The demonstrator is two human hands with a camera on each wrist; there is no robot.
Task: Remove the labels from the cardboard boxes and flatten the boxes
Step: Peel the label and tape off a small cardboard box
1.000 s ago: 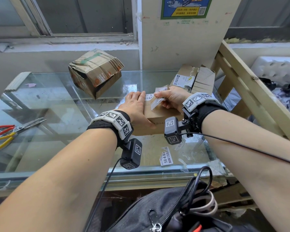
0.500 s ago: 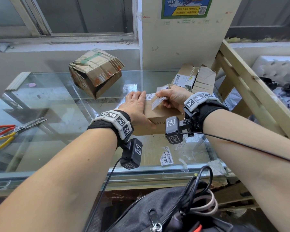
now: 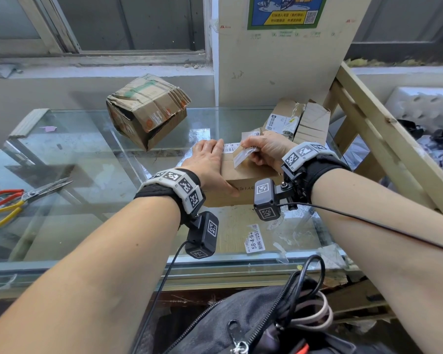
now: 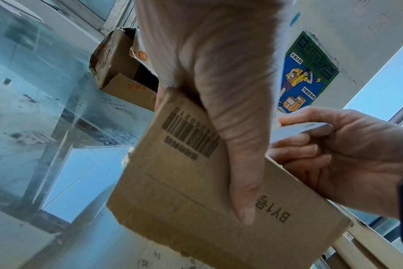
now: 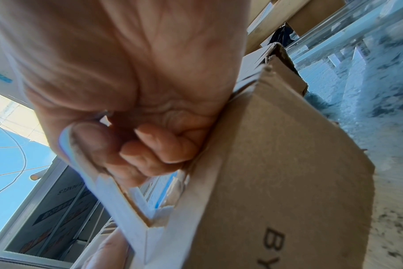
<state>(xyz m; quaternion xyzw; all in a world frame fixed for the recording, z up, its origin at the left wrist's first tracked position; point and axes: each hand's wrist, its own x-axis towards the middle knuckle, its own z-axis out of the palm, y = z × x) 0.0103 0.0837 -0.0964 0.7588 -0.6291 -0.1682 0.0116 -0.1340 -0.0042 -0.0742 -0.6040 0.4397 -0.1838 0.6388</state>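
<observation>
head view puts the small cardboard box (image 3: 243,175) just right of centre on the glass tabletop (image 3: 92,159), its shipping label (image 3: 244,155) half lifted off the top face. the right hand (image 3: 267,152) pinches the freed end of the label between thumb and curled fingers, the strip rising toward 12 o'clock so the pull works against the glue line rather than tearing sideways. the right wrist view shows the label (image 5: 117,196) bending up from the box's top edge, with torn paper still stuck at its root.

the left hand (image 3: 210,164) lies over the box's 9 o'clock end, fingers straight across the top and the thumb down the near side; the left wrist view shows that thumb (image 4: 239,163) pressed along the face beside the printed barcode. i judge this as a brace: it stops the light box from lifting or sliding while the label comes away. the box is not yet flattened.

outward, at 10 o'clock from the box, a battered larger carton (image 3: 146,111) sits tilted and apart, probably waiting its turn. at 1 o'clock, near the right hand, more cardboard (image 3: 297,121) with a label still on leans by the wooden frame (image 3: 384,134). at 6 o'clock a loose peeled label (image 3: 255,238) lies on the glass. scissors (image 3: 23,198) with red and yellow handles rest far off at 9 o'clock, untouched.
</observation>
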